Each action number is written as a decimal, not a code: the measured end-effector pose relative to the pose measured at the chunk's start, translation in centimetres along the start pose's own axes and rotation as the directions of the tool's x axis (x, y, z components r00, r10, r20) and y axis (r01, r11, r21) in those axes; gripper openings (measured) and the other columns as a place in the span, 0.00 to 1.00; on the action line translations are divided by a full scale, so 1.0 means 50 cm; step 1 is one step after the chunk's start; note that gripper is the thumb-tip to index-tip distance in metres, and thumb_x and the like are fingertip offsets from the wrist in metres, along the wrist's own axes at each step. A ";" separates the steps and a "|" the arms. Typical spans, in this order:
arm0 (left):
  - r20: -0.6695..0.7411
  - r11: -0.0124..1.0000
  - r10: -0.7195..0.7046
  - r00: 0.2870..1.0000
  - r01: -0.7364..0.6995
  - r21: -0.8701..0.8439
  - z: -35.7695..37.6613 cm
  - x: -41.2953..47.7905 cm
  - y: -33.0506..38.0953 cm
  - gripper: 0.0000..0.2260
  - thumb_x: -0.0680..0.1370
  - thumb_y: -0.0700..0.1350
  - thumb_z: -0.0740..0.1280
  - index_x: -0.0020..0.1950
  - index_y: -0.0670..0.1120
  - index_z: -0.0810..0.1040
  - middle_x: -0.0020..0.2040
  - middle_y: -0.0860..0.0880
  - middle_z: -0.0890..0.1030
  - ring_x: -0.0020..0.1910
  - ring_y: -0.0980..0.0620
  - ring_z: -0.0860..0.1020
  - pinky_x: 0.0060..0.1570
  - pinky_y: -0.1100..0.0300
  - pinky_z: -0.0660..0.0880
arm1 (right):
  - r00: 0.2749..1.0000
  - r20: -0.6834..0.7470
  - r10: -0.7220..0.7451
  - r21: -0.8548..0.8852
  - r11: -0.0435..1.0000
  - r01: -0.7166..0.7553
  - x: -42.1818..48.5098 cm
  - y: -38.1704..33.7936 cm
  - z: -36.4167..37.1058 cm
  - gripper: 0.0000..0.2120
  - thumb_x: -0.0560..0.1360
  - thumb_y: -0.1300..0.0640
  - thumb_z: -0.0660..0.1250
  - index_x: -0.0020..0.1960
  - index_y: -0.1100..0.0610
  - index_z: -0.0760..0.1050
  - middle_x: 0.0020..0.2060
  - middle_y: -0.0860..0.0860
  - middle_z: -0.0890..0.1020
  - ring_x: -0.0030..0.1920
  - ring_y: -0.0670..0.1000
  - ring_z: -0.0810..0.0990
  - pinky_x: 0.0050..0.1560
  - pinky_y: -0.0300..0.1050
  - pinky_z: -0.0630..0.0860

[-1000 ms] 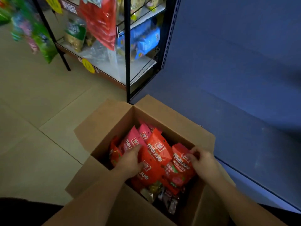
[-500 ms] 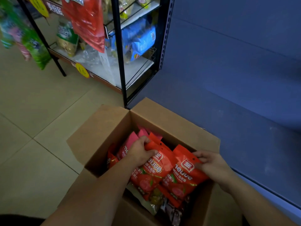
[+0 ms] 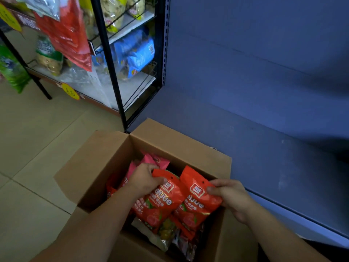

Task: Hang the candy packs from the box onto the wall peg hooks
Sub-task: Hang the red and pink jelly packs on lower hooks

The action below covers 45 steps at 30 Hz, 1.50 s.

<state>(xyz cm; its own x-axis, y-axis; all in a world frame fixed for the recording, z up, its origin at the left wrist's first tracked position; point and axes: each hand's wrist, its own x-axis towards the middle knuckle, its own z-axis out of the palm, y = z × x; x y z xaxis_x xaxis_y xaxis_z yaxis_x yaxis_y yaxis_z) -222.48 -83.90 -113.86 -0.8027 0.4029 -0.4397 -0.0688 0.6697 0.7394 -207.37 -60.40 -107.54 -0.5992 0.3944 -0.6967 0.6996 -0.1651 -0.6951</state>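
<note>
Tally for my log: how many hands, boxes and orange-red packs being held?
Hands: 2, left hand and right hand
Cardboard box: 1
Orange-red packs held: 2, left pack and right pack
Total: 5

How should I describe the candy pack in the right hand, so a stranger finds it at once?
Find the open cardboard box by the blue wall. Two orange-red packs stand in it side by side. The right pack is nearest the wall, pinched by the right hand; the left hand grips the left pack.
</note>
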 end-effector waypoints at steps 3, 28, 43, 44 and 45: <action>0.021 0.994 0.081 0.997 -0.079 -0.070 -0.043 -0.053 0.082 0.06 0.70 0.43 0.80 0.40 0.44 0.85 0.36 0.49 0.86 0.34 0.54 0.83 0.39 0.58 0.81 | 0.999 -0.014 -0.040 0.110 0.993 0.041 -0.036 -0.040 -0.017 0.05 0.77 0.69 0.71 0.51 0.65 0.85 0.44 0.61 0.89 0.43 0.57 0.87 0.52 0.54 0.83; -0.220 0.770 0.618 0.755 -0.638 -0.025 -0.042 -0.379 0.875 0.14 0.74 0.54 0.73 0.37 0.44 0.82 0.35 0.48 0.85 0.29 0.59 0.81 0.29 0.69 0.71 | 0.621 -0.463 -0.632 0.257 0.575 0.777 -0.412 -0.444 -0.561 0.02 0.74 0.64 0.76 0.42 0.60 0.85 0.35 0.60 0.86 0.33 0.55 0.84 0.36 0.45 0.82; -0.236 0.743 0.627 0.743 -0.661 -0.107 0.066 -0.342 0.969 0.10 0.77 0.50 0.72 0.36 0.50 0.83 0.34 0.50 0.85 0.31 0.55 0.84 0.29 0.67 0.73 | 0.547 -0.555 -0.626 0.283 0.477 0.832 -0.369 -0.487 -0.661 0.03 0.74 0.66 0.75 0.45 0.59 0.85 0.36 0.57 0.88 0.34 0.54 0.87 0.35 0.47 0.83; -0.243 0.745 0.625 0.742 -0.660 -0.100 0.067 -0.343 0.969 0.11 0.76 0.50 0.72 0.35 0.48 0.82 0.32 0.51 0.84 0.29 0.58 0.83 0.28 0.69 0.72 | 0.548 -0.552 -0.628 0.262 0.493 0.829 -0.369 -0.491 -0.663 0.04 0.74 0.66 0.75 0.44 0.59 0.86 0.36 0.58 0.88 0.35 0.55 0.87 0.37 0.49 0.84; -0.245 0.750 0.620 0.745 -0.654 -0.092 0.068 -0.347 0.970 0.11 0.76 0.49 0.72 0.35 0.47 0.82 0.31 0.52 0.83 0.28 0.59 0.81 0.26 0.71 0.71 | 0.552 -0.551 -0.626 0.244 0.512 0.824 -0.367 -0.493 -0.664 0.04 0.74 0.66 0.75 0.44 0.58 0.86 0.36 0.59 0.88 0.35 0.56 0.87 0.39 0.51 0.84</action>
<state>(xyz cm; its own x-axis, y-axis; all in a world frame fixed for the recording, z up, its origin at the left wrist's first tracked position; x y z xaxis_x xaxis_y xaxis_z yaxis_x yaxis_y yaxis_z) -209.88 -56.26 -72.11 -0.7863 0.5624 0.2558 0.4192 0.1815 0.8896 -200.69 -33.55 -71.72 -0.5545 0.8189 0.1478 -0.2303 0.0196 -0.9729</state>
